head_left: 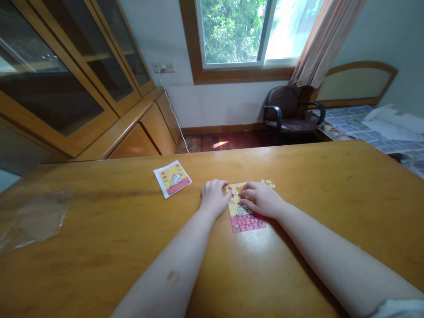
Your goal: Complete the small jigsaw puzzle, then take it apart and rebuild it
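Observation:
A small yellow and pink jigsaw puzzle (247, 218) lies on the wooden table (132, 247), partly put together. My left hand (213, 196) rests at the puzzle's left edge, fingers curled and pressing on the table beside it. My right hand (261, 198) lies over the puzzle's upper right part, its fingers bent and pinched on a piece there. A few loose yellow pieces (269, 182) lie just beyond my right hand. A printed picture card (172, 178) with the same yellow and pink design sits to the left of my left hand.
A crumpled clear plastic bag (35, 218) lies at the table's left edge. Glass-door wooden cabinets (66, 79) line the left wall. Beyond the table stand a dark office chair (288, 112) under the window and a bed (371, 126) at the right.

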{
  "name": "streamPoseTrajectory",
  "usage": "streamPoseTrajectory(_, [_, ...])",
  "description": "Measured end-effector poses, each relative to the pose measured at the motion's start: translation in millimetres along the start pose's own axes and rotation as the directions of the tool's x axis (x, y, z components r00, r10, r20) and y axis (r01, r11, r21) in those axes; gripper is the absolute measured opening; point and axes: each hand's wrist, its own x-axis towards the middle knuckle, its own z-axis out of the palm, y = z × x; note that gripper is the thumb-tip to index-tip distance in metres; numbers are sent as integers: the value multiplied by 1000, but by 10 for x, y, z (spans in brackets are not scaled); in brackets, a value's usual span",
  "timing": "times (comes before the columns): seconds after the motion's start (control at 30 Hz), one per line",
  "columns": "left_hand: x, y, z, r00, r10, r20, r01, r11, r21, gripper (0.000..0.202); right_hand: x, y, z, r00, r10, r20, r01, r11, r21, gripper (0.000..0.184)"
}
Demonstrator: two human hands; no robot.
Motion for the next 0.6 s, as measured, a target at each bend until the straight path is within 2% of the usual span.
streamPoseTrajectory(0.6, [-2, -18, 15, 1000, 16, -24, -16, 1000, -2, 28, 5, -3, 5, 999, 20, 27, -20, 1000, -11, 29])
